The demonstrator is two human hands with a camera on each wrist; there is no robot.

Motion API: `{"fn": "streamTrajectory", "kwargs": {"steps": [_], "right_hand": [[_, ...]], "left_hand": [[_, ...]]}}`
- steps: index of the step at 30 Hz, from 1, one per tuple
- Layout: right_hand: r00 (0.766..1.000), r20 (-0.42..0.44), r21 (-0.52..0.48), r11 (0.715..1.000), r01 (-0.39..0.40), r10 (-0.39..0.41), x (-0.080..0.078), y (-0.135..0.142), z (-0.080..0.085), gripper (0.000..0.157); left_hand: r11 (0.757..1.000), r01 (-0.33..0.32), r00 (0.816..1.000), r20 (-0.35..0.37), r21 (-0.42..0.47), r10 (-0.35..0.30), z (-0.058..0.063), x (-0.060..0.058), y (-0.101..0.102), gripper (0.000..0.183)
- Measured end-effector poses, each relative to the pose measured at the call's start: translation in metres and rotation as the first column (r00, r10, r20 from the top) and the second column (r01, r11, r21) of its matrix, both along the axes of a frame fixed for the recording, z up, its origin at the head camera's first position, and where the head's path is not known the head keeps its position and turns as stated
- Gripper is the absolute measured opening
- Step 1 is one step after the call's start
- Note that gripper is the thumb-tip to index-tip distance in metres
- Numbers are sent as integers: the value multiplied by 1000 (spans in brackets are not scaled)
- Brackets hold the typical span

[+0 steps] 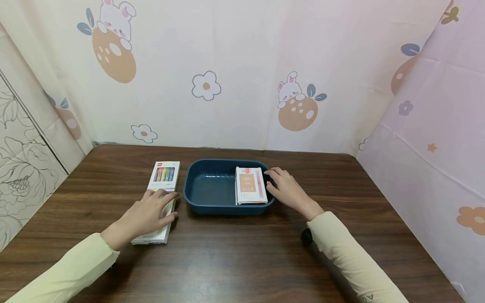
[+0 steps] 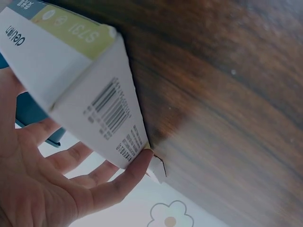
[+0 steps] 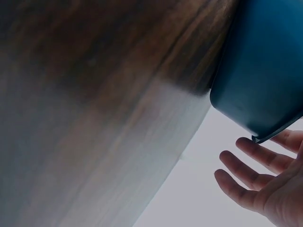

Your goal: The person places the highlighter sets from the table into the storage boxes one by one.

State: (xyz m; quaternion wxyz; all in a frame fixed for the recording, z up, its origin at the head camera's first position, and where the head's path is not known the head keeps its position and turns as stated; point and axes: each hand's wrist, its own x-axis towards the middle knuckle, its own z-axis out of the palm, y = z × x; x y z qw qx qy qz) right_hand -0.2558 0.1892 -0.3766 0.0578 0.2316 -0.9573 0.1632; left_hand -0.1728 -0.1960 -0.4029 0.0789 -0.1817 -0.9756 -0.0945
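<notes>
We see a long white box (image 1: 161,187) on the counter (image 1: 227,261), just left of a blue tray (image 1: 227,209). Its top shows a panel (image 1: 164,174) of red, yellow, green and blue sticks; from the left wrist we read "deli", a barcode and "S731" on a yellow-green band. Our left hand (image 1: 145,212) spreads over the box's middle, fingers loose and a little bent, one fingertip at its edge. Inside the tray's right end sits a smaller white box (image 1: 250,186) with an orange-brown panel, a red mark at its top edge and the number 12. Our right hand (image 1: 287,187) is at the tray's right rim, fingers apart and relaxed, gripping nothing; we cannot tell whether they touch the smaller box. Behind hangs a pale cloth (image 1: 246,42) printed with rabbits and flowers.
</notes>
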Motion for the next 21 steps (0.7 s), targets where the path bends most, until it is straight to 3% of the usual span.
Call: {"fn": "streamTrajectory", "kwargs": {"steps": [21], "right_hand": [[1000, 17, 7, 1000, 10, -10, 0, -1, 0, 40]], "left_hand": [[998, -39, 999, -9, 46, 39, 3, -2, 4, 48]]}}
